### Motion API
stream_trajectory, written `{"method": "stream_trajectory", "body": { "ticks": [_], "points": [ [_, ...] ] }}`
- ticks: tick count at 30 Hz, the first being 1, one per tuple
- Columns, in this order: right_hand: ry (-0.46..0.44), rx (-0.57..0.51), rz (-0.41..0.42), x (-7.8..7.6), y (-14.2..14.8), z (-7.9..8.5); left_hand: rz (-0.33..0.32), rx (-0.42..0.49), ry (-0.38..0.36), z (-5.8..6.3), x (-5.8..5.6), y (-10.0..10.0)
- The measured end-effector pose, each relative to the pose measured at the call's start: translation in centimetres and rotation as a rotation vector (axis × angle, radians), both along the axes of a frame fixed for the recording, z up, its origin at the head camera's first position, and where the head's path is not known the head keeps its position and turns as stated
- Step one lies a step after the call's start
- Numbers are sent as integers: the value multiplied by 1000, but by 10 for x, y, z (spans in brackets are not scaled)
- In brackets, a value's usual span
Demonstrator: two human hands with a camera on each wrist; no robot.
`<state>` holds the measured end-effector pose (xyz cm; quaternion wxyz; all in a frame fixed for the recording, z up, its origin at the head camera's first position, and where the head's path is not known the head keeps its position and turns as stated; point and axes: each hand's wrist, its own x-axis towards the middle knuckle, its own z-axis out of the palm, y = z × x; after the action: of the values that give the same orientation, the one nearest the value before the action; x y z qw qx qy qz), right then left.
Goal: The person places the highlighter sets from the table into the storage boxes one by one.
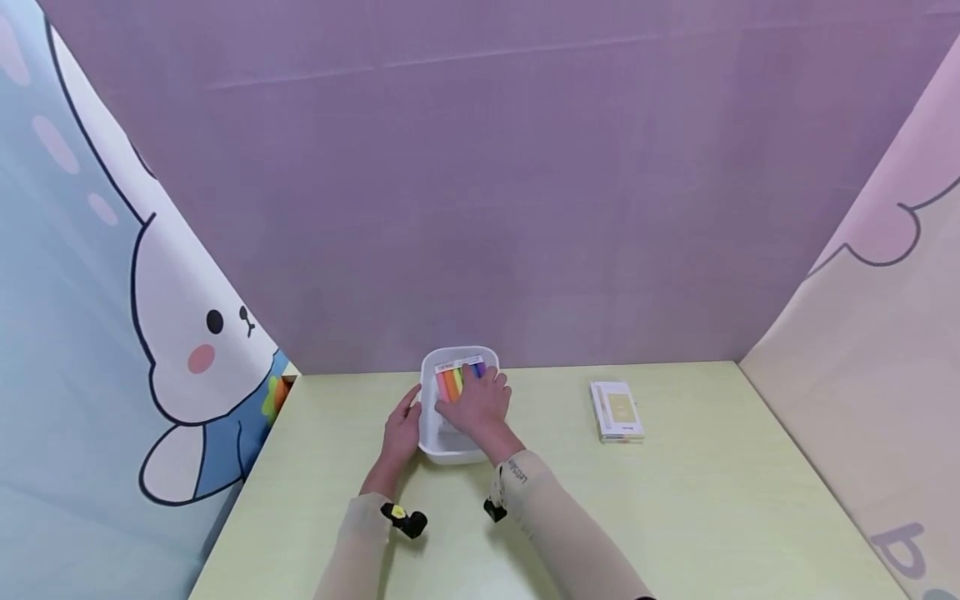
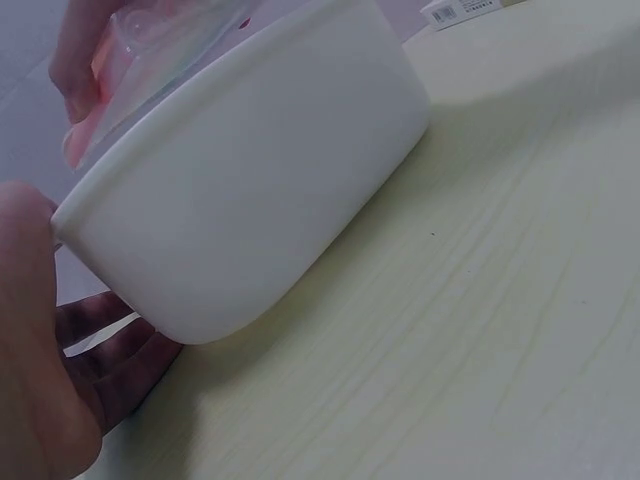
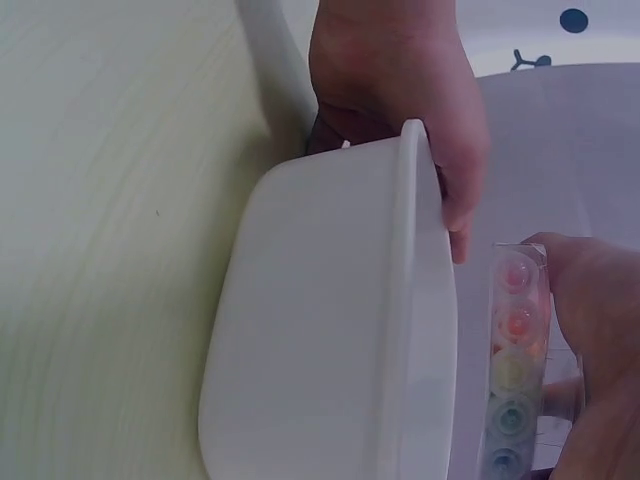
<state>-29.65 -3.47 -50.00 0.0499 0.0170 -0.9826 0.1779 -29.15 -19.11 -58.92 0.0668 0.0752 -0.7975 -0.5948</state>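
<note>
A white plastic bin [image 1: 453, 457] stands on the table near the purple backdrop. My left hand [image 1: 401, 429] grips its left side; in the right wrist view the thumb lies over the rim while the fingers are partly hidden outside the wall. A clear-wrapped pack of rainbow-coloured markers [image 1: 450, 383] is at the bin's opening, tilted in the left wrist view. My right hand [image 1: 480, 406] holds this pack across its width and covers part of it. From the right wrist, round marker ends show along the pack's edge [image 3: 515, 340]. Whether the pack touches the bin's floor I cannot tell.
To the right, a small stack of white boxes [image 1: 618, 412] with a yellowish panel lies on the pale wooden table [image 1: 712, 500]. Purple fabric [image 1: 525, 208] rises at the back. Printed cloths, one with a cartoon rabbit [image 1: 202, 333], hang at both sides.
</note>
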Motion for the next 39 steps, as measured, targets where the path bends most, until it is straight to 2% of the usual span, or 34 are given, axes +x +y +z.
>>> {"method": "stream_trajectory", "body": {
  "ticks": [7, 12, 18, 22, 29, 34, 39],
  "points": [
    [13, -12, 45, 2, -3, -5, 6, -30, 12, 0, 0, -1],
    [3, 19, 40, -2, 7, -5, 9, -23, 2, -1, 0, 1],
    [-10, 0, 26, -10, 29, -8, 17, -20, -13, -5, 0, 0],
    [-24, -20, 6, -15, 46, -7, 3, -3, -35, -2, 0, -1],
    [-29, -26, -30, -25, 80, -15, 17, 23, -36, -1, -1, -2],
    [-24, -49, -58, -26, 103, -22, 7, 22, -47, 0, 0, 1],
    [-58, -68, -75, -24, 125, -25, 11, 16, -47, 1, 0, 3]
  ]
}}
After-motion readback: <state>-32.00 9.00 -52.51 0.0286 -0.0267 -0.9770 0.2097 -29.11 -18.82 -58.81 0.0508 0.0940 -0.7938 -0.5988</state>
